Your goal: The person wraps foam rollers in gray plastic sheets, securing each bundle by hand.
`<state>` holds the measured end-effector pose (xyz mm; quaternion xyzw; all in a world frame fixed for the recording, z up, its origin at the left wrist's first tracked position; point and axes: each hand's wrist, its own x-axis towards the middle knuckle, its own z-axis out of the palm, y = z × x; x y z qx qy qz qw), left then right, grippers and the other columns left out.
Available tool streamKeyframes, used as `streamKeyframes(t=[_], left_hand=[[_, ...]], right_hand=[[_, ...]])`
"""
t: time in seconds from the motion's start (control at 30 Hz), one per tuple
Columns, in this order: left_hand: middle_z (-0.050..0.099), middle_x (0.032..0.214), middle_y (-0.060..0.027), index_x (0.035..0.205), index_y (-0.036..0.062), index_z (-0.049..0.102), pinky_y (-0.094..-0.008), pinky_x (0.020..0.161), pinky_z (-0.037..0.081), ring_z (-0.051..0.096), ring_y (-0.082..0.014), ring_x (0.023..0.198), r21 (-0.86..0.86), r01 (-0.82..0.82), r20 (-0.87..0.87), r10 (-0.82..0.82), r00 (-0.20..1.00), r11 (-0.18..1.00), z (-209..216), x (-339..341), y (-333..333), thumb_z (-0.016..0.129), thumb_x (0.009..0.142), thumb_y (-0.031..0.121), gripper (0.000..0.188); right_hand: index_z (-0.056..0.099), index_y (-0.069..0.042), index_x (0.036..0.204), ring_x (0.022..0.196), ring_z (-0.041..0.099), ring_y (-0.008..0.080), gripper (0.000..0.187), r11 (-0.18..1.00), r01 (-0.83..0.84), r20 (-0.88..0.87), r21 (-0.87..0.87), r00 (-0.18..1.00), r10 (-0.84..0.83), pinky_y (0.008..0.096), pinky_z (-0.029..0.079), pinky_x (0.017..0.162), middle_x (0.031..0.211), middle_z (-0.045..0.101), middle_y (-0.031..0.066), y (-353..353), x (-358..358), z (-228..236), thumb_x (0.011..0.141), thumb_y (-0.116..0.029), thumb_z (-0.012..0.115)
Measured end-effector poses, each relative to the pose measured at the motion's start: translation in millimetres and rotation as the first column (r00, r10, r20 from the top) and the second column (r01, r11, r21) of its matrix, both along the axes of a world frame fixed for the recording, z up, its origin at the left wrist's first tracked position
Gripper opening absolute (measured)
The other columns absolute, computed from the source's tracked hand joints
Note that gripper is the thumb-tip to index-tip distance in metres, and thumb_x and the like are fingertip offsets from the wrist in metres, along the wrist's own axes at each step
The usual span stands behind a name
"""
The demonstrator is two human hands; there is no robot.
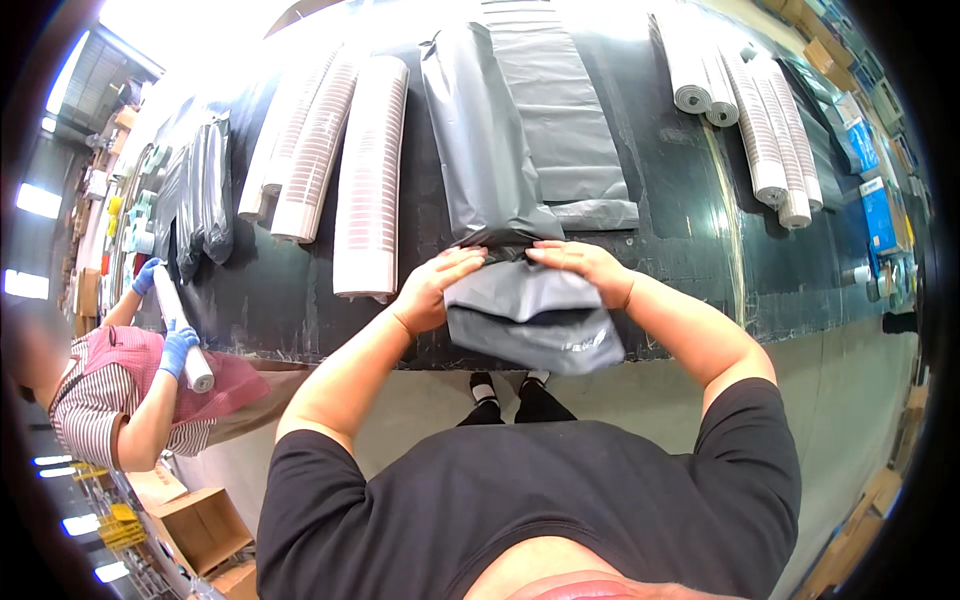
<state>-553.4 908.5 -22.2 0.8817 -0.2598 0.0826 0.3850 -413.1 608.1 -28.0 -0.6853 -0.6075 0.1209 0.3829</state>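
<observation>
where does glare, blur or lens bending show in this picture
Head view: bright glare washes out the far left of the black table; head view: the loose near end of the grey bag looks smeared, perhaps by motion; head view: the table's near edge bows and the picture's corners go black.

I get white glare washing out the far side of the dark table (675, 180); the grey bag flap (530, 292) blurs, and lines bow toward the black rim.
</observation>
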Motion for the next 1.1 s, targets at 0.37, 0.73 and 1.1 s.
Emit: streamKeyframes(t=[0.37,0.73,1.1], left_hand=[[0.067,0.076,-0.0021,0.094,-0.0032,0.069,-0.0273,0.068,0.045,0.053,-0.0092,0.071,-0.507,-0.778,-0.411,0.689,0.597,0.372,67.8,43.4,-47.9,0.062,0.098,0.025,0.029],[0.069,0.096,-0.0214,0.095,0.0038,0.072,-0.0459,0.084,0.051,0.066,-0.0377,0.094,0.283,-0.899,-0.407,0.890,0.203,0.334,-44.0,99.5,11.8,0.057,0.093,0.042,0.041],[0.039,0.144,-0.0341,0.145,-0.0121,0.030,-0.0397,0.114,0.031,0.036,-0.0399,0.139,-0.202,-0.766,-0.621,0.525,0.582,0.610,-17.0,104.8,-30.3,0.042,0.101,0.045,0.073]], right_hand=[[0.065,0.000,0.080,0.068,0.049,0.0044,0.031,0.691,0.721,-0.880,0.039,0.352,-0.317,0.0253,0.040,0.058,0.076,0.063,-0.0033,62.3,40.5,44.3,0.099,-0.023,0.060],[0.064,-0.006,0.110,0.110,0.058,0.0388,0.033,0.403,0.827,-0.024,-0.392,0.429,-0.903,0.0462,0.046,0.092,0.112,0.064,0.0183,115.4,68.9,11.6,0.089,-0.031,0.060],[0.025,0.009,0.147,0.130,0.048,0.0359,0.108,0.632,0.684,-0.508,-0.365,0.422,-0.751,0.0394,0.040,0.108,0.139,0.047,0.0294,154.0,69.5,19.7,0.071,-0.042,0.081]])
